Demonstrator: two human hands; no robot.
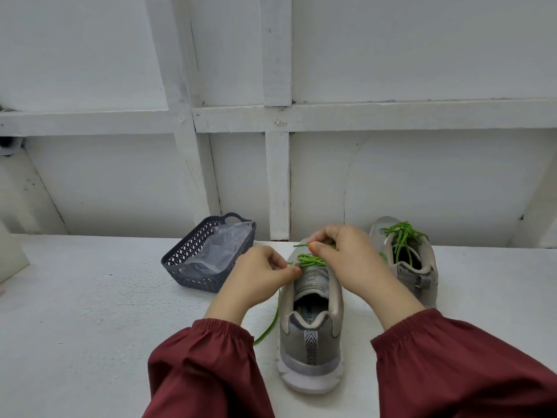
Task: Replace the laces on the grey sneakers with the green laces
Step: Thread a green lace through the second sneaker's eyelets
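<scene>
A grey sneaker (310, 336) stands on the white table with its heel toward me. A green lace (310, 260) crosses its upper eyelets, and one loose end (269, 325) trails down the shoe's left side onto the table. My left hand (259, 274) pinches the shoe's left eyelet edge beside the lace. Over the tongue, my right hand (346, 257) pinches the lace, a short green tip showing by its fingers. A second grey sneaker (413, 267) with green laces (402, 236) stands behind and to the right.
A dark grey plastic basket (184, 267) holding a clear plastic bag (220, 251) stands to the left of the shoes. A white panelled wall (277, 176) rises right behind the table (90, 327). A white object (12, 254) sits at the far left edge.
</scene>
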